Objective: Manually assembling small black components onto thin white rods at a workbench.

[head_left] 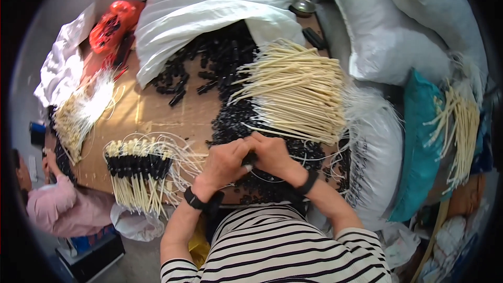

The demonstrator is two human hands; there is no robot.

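My left hand [222, 163] and my right hand [273, 156] meet at the middle of the table, fingers closed and pressed together at the tips. Something small and dark shows between them, mostly hidden by the fingers. Under and around both hands spreads a heap of small black pieces [236, 126]. Just beyond my right hand lies a thick stack of cream-coloured thin sticks [301, 91] with white strands at their ends. Left of my left hand sits a row of sticks with black sleeves [139, 167], with white cords trailing from it toward my wrist.
Larger black tubular parts [178, 86] spill from an open white sack [209, 13] at the back. White sacks [374, 147] and a teal sack [416, 141] stand on the right. A person in a pink sleeve [68, 204] works at the far left, near another stick bundle [78, 118].
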